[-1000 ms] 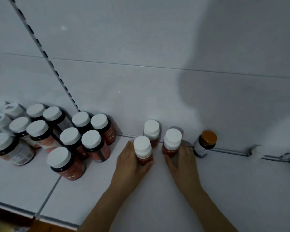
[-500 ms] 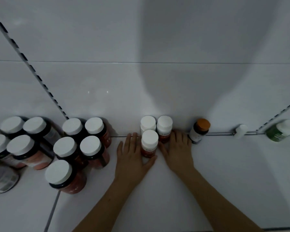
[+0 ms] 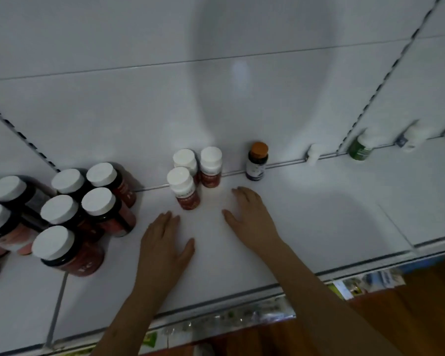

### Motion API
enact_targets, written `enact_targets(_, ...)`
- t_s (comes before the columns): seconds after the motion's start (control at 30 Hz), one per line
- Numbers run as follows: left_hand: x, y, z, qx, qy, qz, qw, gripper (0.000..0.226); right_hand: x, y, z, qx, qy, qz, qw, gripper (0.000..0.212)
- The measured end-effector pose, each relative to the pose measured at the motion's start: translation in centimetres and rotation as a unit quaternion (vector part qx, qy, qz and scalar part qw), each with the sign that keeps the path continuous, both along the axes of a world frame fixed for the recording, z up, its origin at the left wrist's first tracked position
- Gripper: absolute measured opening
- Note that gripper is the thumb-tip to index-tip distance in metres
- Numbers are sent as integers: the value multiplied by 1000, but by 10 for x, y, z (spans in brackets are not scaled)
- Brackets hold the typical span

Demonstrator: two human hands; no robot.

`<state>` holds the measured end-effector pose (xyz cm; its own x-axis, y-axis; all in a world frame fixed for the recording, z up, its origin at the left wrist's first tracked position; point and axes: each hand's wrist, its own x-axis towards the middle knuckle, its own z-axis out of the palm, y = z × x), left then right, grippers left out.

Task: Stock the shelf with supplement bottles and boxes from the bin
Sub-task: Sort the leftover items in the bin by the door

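White shelf [image 3: 306, 227] stocked in part. Cluster of large dark bottles [image 3: 88, 209] left of the small trio [image 3: 190, 176]; orange-capped bottle [image 3: 257, 161] right of it. Left hand [image 3: 165, 242] and right hand [image 3: 252, 219] flat just in front of the trio, fingers released, grasping nothing. Risk: front trio bottle tipped into the rear pair by a careless hand. Labels unreadable; bin not in view; leftmost bottles cut off.

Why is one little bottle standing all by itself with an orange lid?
Good eye. The orange-capped bottle stands upright alone at the back of the shelf, apart from the three small white-capped bottles. It is the only one with that cap, so it looks like a stray. Nothing is tipped or spilled.
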<state>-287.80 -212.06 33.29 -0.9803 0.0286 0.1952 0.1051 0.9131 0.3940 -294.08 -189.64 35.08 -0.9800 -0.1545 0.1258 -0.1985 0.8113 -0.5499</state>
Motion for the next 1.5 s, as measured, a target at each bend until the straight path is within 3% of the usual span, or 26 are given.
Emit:
enact_targets(0.13, 27, 65, 12, 39, 22, -6, 999, 67, 46, 73, 26, -38, 5, -31, 999, 65)
enact_targets(0.3, 55, 220, 27, 59, 22, -157, 986, 71, 113, 213, 62, -13, 46, -98, 994, 73)
enact_targets(0.4, 78, 318, 33, 67, 20, -267, 961, 69, 161, 306, 72, 1, 60, -154, 986, 80)
enact_targets(0.57, 121, 443, 20, 59, -7, -416, 907, 70, 250, 432, 78, 7, 73, -261, 963, 72)
enact_targets(0.9, 171, 619, -3, 14, -67, -568, 820, 85, 382, 583, 67, 27, 38, -440, 897, 73)
enact_targets(1.1, 159, 716, -13, -7, -105, -616, 781, 93, 397, 656, 52, 23, 18, -498, 867, 72)
enact_targets(1.5, 56, 936, -8, -1, -126, -626, 770, 100, 290, 852, 88, 39, -4, -507, 861, 74)
